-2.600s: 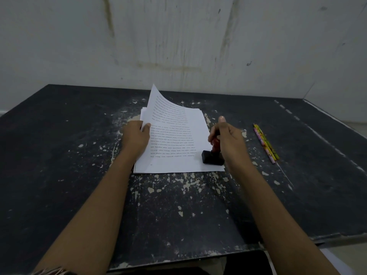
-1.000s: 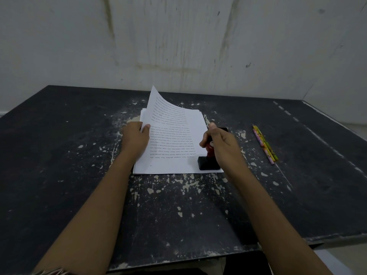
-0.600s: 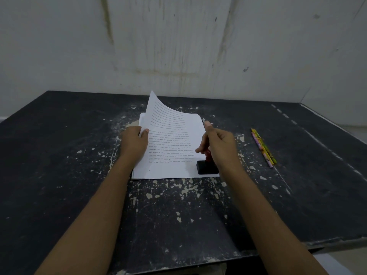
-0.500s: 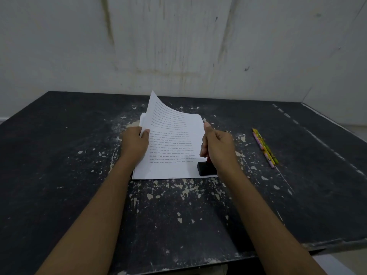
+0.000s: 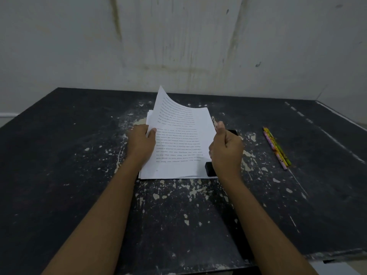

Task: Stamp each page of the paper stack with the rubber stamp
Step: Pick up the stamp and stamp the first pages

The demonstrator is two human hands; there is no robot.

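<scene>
On the counter (image 5: 59, 155) | left hand (image 5: 141, 143) clasps lifted page (image 5: 178, 124) | right hand (image 5: 226, 149) grips stamp (image 5: 209, 169) on stack (image 5: 174, 171)

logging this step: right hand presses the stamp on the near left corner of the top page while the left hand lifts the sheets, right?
Not quite. In the head view the right hand presses the stamp on the near right corner of the top page, not the near left. The rest holds: the left hand lifts the sheets at the left edge.
</scene>
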